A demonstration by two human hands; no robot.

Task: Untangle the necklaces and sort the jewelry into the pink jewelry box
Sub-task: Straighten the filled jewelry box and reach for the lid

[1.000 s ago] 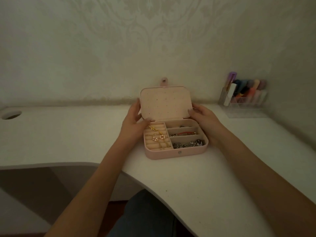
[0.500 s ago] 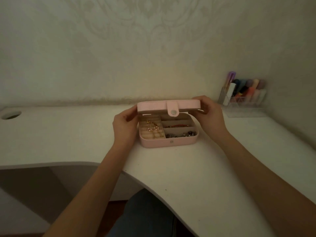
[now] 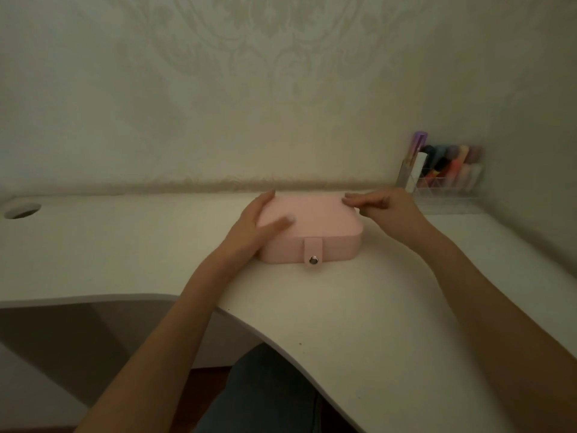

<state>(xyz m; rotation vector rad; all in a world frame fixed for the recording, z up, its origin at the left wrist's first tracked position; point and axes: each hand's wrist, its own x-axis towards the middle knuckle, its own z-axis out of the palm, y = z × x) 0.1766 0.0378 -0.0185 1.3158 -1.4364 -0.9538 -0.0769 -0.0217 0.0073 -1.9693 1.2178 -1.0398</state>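
The pink jewelry box [image 3: 321,226] lies on the white desk with its lid down, its strap and metal snap [image 3: 313,260] hanging over the front wall. My left hand [image 3: 256,226] rests on the box's left side, fingers straight along the edge and thumb flat on the lid. My right hand [image 3: 379,207] touches the lid's far right corner with straight fingers. The jewelry is hidden inside the box.
A clear organizer [image 3: 443,179] with coloured markers and tubes stands at the back right against the wall. A round cable hole [image 3: 22,210] is at the desk's far left. The desk's front edge [image 3: 249,326] curves in toward my lap.
The lid went from upright, to half lowered, to fully down on the box. Both hands followed it down and now lie on top of it.
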